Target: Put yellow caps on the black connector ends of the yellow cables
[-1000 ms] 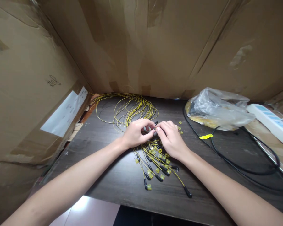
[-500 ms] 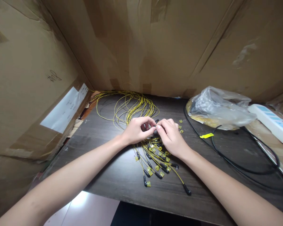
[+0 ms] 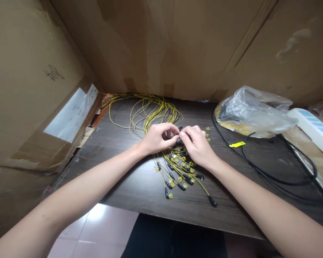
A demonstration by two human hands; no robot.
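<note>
My left hand (image 3: 160, 138) and my right hand (image 3: 197, 144) meet fingertip to fingertip above a bundle of thin yellow wires (image 3: 164, 107). Both are closed in a pinch on a small black connector, mostly hidden by the fingers. Beneath and in front of them, several wire ends fan out on the dark tabletop (image 3: 118, 186). Many end in black angled connectors, such as the black plug (image 3: 212, 201) lying apart at the front right. Small clear-yellow caps (image 3: 171, 196) sit on or beside these ends. A few loose yellow caps (image 3: 207, 128) lie behind my right hand.
Cardboard walls (image 3: 150, 46) enclose the back and left of the table. At the right are a clear plastic bag (image 3: 258, 114), a black cable (image 3: 261, 175) with a yellow tag (image 3: 237, 144), and a white power strip (image 3: 314, 130). The table's front edge is near my forearms.
The camera has tilted slightly down, so everything sits higher in view. My hands keep their pinch at nearly the same place over the wires.
</note>
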